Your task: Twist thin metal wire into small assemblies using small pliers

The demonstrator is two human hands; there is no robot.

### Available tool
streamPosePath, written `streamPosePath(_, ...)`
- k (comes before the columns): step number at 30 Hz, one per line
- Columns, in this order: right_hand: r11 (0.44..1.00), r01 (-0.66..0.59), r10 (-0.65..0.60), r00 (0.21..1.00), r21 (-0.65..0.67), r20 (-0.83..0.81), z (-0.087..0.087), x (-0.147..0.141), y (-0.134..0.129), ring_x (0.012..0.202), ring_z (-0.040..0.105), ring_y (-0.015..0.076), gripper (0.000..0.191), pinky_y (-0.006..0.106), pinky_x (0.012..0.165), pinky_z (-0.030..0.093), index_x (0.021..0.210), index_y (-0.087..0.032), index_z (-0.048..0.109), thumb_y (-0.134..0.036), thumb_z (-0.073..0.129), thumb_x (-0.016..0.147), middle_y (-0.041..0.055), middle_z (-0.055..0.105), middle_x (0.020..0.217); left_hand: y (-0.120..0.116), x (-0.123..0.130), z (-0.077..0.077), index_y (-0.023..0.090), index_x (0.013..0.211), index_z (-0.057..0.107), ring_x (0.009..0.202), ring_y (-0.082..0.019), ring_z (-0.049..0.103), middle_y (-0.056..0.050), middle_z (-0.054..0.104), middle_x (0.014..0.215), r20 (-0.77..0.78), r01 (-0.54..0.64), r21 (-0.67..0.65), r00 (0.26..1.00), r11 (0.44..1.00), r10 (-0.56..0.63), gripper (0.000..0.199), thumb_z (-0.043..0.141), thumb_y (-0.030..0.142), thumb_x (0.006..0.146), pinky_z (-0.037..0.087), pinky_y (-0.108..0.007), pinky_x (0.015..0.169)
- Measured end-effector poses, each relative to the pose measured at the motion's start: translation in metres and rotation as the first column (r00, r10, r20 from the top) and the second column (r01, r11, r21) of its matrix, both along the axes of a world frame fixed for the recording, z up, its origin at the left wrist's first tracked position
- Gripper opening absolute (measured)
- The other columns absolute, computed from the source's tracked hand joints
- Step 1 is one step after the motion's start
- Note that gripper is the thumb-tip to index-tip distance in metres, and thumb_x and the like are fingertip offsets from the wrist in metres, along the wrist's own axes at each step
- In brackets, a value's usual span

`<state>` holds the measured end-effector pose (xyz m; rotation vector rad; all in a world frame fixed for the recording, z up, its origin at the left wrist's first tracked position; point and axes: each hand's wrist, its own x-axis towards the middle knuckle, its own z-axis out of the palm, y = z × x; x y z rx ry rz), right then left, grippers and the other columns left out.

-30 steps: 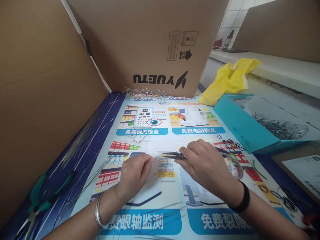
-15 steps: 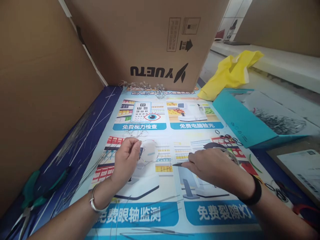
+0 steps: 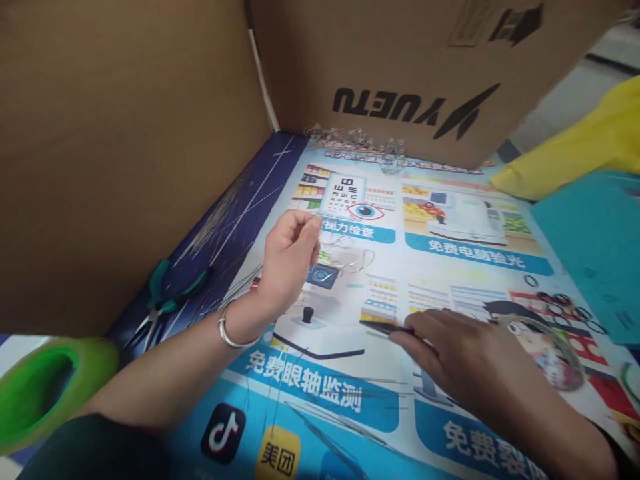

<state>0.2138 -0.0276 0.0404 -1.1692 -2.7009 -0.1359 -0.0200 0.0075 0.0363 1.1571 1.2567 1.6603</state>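
My left hand [image 3: 290, 260] is closed in a pinch over the printed poster [image 3: 335, 317], near a thin wire piece [image 3: 357, 261] on its right. What lies between the fingertips is too small to make out. To the right, my right hand [image 3: 450, 350] is closed round a dark pointed tool [image 3: 383, 327], whose tip points left. Loose thin wires [image 3: 345, 427] lie on the poster below the hands.
Cardboard walls [image 3: 125, 153] stand left and behind. Green-handled pliers [image 3: 160, 300] and a green tape roll [image 3: 95, 360] are at left. Wire pieces [image 3: 350, 138] lie at the back. Black rings [image 3: 557, 303], a teal box [image 3: 595, 247] and yellow cloth [image 3: 570, 147] are at right.
The view has turned left, bringing the tape roll into sight. My left hand has lifted away from the poster's middle toward the eye chart. The tool remains in my right hand.
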Motion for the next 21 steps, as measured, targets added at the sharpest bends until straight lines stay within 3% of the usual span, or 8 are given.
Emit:
streamPosePath(4, 0.980, -0.187, 0.182, 0.981, -0.062, -0.070, -0.011, -0.029, -0.018, 0.058, 0.053, 0.0151, 0.036, 0.029, 0.055, 0.028, 0.067, -0.021, 0.056, -0.042, 0.040, 0.091, 0.0015, 0.057, 0.060, 0.000, -0.009, 0.015, 0.019, 0.074, 0.050, 0.040, -0.005, 0.039, 0.007, 0.042, 0.050, -0.002, -0.064, 0.081, 0.998, 0.995, 0.065, 0.016, 0.055, 0.028, 0.086, 0.032, -0.017, 0.038)
streamPosePath(13, 0.966, -0.258, 0.258, 0.966, -0.007, 0.003, -0.012, -0.067, -0.026, 0.063, 0.047, 0.0201, 0.023, 0.032, 0.060, 0.026, 0.066, -0.021, 0.053, -0.035, 0.054, 0.085, 0.0021, 0.053, 0.063, 0.002, -0.017, 0.025, 0.019, 0.071, 0.049, 0.040, -0.005, 0.039, 0.007, 0.043, 0.051, 0.026, -0.040, 0.107, 0.999, 0.993, 0.037, 0.017, 0.055, 0.027, 0.086, 0.032, -0.017, 0.039)
streamPosePath(21, 0.924, -0.377, 0.377, 0.926, -0.067, -0.008, -0.011, -0.092, -0.036, 0.065, 0.045, 0.0195, 0.019, 0.032, 0.060, 0.025, 0.070, -0.021, 0.055, -0.036, 0.059, 0.081, 0.0020, 0.054, 0.065, 0.000, -0.020, 0.035, 0.018, 0.070, 0.046, 0.040, -0.003, 0.037, 0.008, 0.040, 0.050, 0.050, -0.029, 0.115, 0.998, 0.993, 0.023, 0.019, 0.052, 0.021, 0.087, 0.031, -0.016, 0.041)
